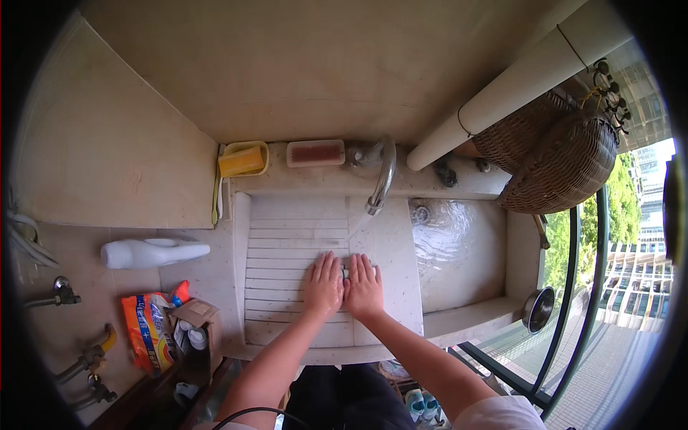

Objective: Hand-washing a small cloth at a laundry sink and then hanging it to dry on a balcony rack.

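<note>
Palm down, my left hand (pixel 324 286) lies on the ridged washboard part of a stone laundry sink (pixel 290 320). Close beside it, my right hand (pixel 363 286) is also palm down, partly on the smooth strip. A small pale item (pixel 344 273) shows between and beneath the hands; what it is cannot be told. A curved chrome faucet (pixel 382 180) stands beyond the hands, with a thin stream of water falling from its mouth. The basin (pixel 462 258) on the right holds some water around a round drain (pixel 421 215).
A yellow soap bar (pixel 242 161) in a dish and a brush (pixel 315 153) sit on the back ledge. White bottle (pixel 153 253), orange detergent bag (pixel 148 330) and cardboard box (pixel 201 322) are at left. A white pipe (pixel 500 91), wicker baskets (pixel 564 161) and metal bowl (pixel 539 310) are at right.
</note>
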Available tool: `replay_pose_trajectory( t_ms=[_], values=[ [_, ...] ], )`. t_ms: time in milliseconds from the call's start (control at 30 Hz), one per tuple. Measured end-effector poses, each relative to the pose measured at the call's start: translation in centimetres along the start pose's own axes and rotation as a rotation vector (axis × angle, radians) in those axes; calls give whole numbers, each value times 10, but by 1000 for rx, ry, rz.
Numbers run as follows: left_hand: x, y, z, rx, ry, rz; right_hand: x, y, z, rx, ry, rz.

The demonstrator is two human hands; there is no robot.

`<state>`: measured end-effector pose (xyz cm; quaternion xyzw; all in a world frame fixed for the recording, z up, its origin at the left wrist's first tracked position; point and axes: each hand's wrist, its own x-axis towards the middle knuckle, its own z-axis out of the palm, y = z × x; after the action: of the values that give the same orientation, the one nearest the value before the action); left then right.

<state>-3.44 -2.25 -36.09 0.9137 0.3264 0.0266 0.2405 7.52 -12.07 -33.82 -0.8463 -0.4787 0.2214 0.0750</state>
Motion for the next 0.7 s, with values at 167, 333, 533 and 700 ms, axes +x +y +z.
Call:
replay_pose_trajectory(
  t_ms=[167, 333, 533, 700],
  values=[
    [40, -9, 5, 3, 97, -20, 56, 9, 2, -26, 123, -53],
    [117, -37, 22, -4, 221, 15, 133, 25, 2, 14, 246, -112],
    [68, -27, 21, 75, 162, -37, 82, 9, 2, -25, 118, -29],
    [-34, 17, 3, -18, 85, -15, -30, 5, 3, 60, 83, -54]
  ],
)
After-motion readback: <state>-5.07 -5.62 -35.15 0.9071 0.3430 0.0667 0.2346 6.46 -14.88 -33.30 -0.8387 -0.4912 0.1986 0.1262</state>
